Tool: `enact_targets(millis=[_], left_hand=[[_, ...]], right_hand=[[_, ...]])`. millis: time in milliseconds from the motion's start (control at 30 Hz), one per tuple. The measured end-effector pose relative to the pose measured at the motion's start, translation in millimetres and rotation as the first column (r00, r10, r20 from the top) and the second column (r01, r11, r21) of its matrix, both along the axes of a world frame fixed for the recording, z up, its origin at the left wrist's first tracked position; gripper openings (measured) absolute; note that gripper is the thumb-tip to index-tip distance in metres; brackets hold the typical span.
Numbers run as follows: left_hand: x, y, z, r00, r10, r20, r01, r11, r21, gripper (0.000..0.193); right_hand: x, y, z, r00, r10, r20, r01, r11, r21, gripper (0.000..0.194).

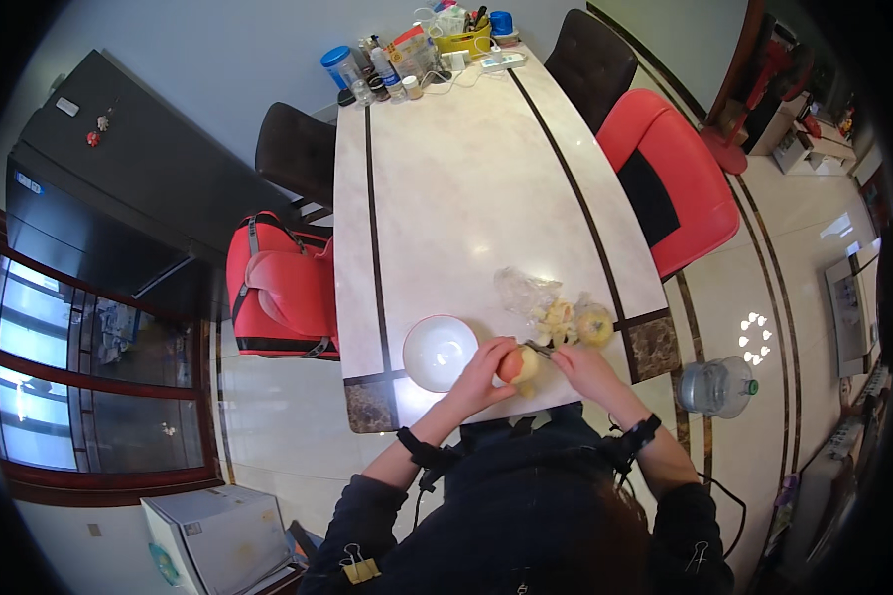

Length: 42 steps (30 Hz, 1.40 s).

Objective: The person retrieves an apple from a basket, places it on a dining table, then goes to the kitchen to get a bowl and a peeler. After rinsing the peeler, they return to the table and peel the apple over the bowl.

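My left hand (484, 370) holds a partly peeled apple (511, 366) near the front edge of the table. Red skin shows on the apple's left side, and pale flesh is bare on its right. A small dark peeling tool (538, 348), a peeler or a knife, is gripped in my right hand (585, 372) and meets the apple's upper right side. Just beyond lies a heap of peelings (555, 320), with a round yellowish fruit (594, 327) to its right. To the left of my left hand stands a white bowl (433, 349) with a thin red rim.
Crumpled clear plastic (519, 288) lies behind the peelings. Bottles (387, 74), a yellow basket (467, 41) and a power strip (503, 61) crowd the table's far end. Red chairs (670, 186) flank the table (469, 186). A large water jug (714, 387) rests on the floor at right.
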State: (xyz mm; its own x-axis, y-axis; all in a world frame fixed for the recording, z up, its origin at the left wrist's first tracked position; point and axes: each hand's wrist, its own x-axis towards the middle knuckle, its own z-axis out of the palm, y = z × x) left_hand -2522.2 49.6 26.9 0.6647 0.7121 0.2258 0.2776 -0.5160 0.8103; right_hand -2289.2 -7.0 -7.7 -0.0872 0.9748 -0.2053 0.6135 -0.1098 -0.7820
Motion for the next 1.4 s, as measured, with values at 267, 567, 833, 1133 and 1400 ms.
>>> enact_targets(millis=[267,567,833,1133,1400], left_hand=[[4.1,11.3,-14.7,0.987,0.116,0.110,-0.118,0.993,0.015,0.070],[11.0,10.0,-17.9,0.988,0.118,-0.099,-0.148,0.901,-0.408,0.060],[5.5,0.4,-15.3,1.000,-0.010,-0.017,0.001,0.876,-0.483,0.066],[6.7,13.9,-11.0,0.999,-0.009,0.038,0.013,0.993,-0.119,0.072],[7.8,6.0,-8.2,1.000,-0.001,0.024,0.001,0.999,-0.033,0.073]], right_hand=[[13.2,-12.4,-8.6,0.990,-0.141,0.006,0.141,0.988,-0.058,0.025],[-18.4,-4.5,39.8,0.985,0.041,0.169,-0.085,0.962,0.258,0.022],[0.8,4.6,-11.4,0.982,-0.015,0.188,0.007,0.999,0.043,0.028],[-4.0,-9.9,28.1,0.973,-0.106,-0.205,0.113,0.993,0.019,0.024],[0.4,7.9,8.1,0.995,-0.003,0.101,0.004,1.000,-0.010,0.026]])
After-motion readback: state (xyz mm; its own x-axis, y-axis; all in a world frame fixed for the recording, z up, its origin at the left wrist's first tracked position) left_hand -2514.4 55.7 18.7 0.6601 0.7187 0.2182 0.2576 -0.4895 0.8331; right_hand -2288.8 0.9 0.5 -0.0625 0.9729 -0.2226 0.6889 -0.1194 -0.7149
